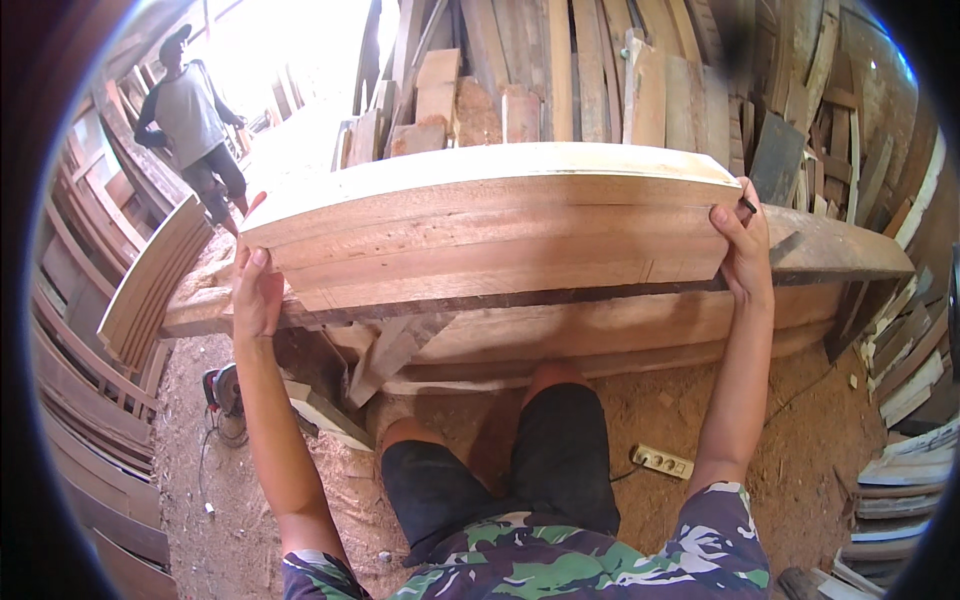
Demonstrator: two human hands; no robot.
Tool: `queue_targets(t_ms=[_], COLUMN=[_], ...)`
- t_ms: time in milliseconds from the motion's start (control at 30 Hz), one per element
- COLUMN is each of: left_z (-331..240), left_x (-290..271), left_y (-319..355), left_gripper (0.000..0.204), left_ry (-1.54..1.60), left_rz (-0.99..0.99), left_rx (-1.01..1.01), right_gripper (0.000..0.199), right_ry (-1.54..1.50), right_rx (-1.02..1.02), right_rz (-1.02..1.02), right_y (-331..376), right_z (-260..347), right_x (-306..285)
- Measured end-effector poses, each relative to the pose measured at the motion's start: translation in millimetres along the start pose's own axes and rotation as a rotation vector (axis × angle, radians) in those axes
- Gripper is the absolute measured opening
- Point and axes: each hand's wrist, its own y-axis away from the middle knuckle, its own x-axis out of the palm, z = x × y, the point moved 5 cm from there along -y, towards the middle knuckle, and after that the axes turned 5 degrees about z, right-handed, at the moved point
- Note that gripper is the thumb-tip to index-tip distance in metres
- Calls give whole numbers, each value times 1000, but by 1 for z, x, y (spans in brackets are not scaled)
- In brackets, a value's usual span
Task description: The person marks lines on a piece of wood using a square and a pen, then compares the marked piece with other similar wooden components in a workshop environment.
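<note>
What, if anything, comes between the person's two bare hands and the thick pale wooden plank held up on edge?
Nothing visible does. The left hand already grips the thick pale wooden plank at its left end, and the right hand clasps its right end. A small dark object sits in the right hand's fingers.

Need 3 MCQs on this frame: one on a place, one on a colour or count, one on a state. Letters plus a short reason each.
1. Where does the white power strip lie?
A. on the sawdust floor by the person's right leg
B. on top of the plank
C. against the stacked boards at the back

2. How many hands hold the curved plank?
A. none
B. one
C. two

3. How is the plank held?
A. flat on the floor
B. on edge, gripped at both ends
C. upright, leaning on the wall

Answers: 1 A, it sits on the floor right of the knee. 2 C, the left hand and the right hand each clasp an end. 3 B, its long face is turned toward the camera, above the timber behind.
</note>
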Motion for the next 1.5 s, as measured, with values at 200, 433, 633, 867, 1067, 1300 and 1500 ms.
queue_targets(t_ms=[200, 433, 633, 867, 1067, 1300, 1500], left_z=[-6, -32, -77, -76, -77, -74, -77], left_x=[7, -15, 11, 21, 27, 23, 25], left_y=[-1, -1, -8, -1, 1, -8, -23], left_gripper=[85, 51, 55, 59, 61, 62, 61], left_ry=[-10, -469, -449, -326, -310, -341, -584], left_rz=[15, -231, -297, -300, -298, -265, -281], left_rx=[23, -44, 123, 152, 178, 96, -39], right_gripper=[44, 31, 38, 39, 35, 35, 37], right_ry=[320, 657, 511, 535, 516, 473, 588], right_rx=[-66, -122, -282, -329, -376, -386, -363], right_rz=[-64, -148, -173, -216, -236, -173, -99], right_y=[-1, -5, -2, 0, 4, 0, -2], right_z=[17, 57, 82, 71, 65, 71, 70], right_x=[-13, 10, 30, 29, 34, 42, 47])
